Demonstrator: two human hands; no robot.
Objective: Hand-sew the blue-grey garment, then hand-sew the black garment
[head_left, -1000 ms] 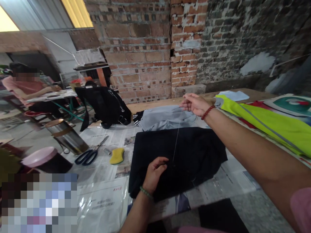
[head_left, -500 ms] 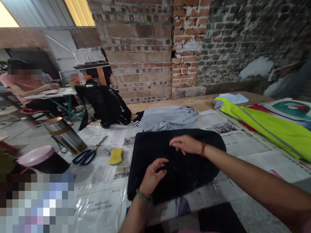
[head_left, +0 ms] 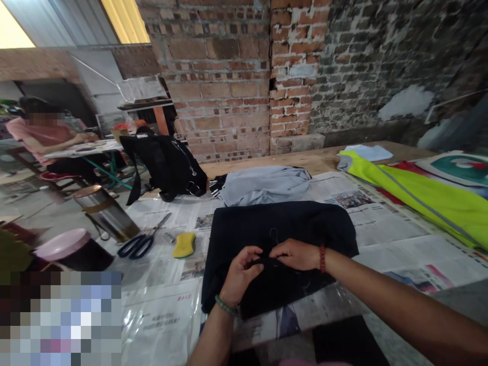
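Surface point(head_left: 407, 148): wooden at its far side, covered with newspaper point(head_left: 152, 300) nearer the person.
Dark cloth point(head_left: 232, 229): lay bunched at the near middle, just nearer than the pale grey cloth point(head_left: 263, 184), under both hands.
Right hand point(head_left: 297, 253): its forearm slanted in from the near right; the back of the hand faced up, fingers bent leftward. Its grip was narrow, fingertips gathered at the cloth; what lay between them I could not tell.
Left hand point(head_left: 244, 269): rose from the near edge, thumb and forefinger curved rightward, a narrow gap between; whether they pinched cloth I could not tell.
Thread point(head_left: 273, 234): looped just beyond the right fingertips.
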